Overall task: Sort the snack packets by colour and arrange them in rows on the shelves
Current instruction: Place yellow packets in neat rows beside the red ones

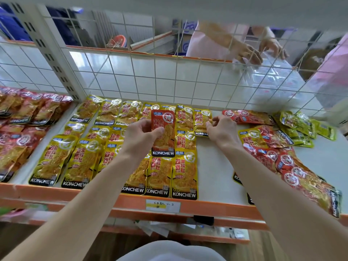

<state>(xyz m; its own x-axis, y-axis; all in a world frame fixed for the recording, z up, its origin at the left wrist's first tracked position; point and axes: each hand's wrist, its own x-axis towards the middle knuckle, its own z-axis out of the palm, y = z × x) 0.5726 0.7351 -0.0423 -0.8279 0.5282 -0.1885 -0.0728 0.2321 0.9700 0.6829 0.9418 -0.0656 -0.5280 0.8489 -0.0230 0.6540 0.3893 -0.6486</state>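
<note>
Shelf (212,166) with rows of yellow packets (82,162)

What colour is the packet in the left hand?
The packet is red, seen best in the head view.

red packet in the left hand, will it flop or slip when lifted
Probably fairly stiff: the red packet stands flat, pinched by the left hand. Likely light: the right hand pinches a yellow packet by its edge. The red packet's glossy film may be slippery.
</note>
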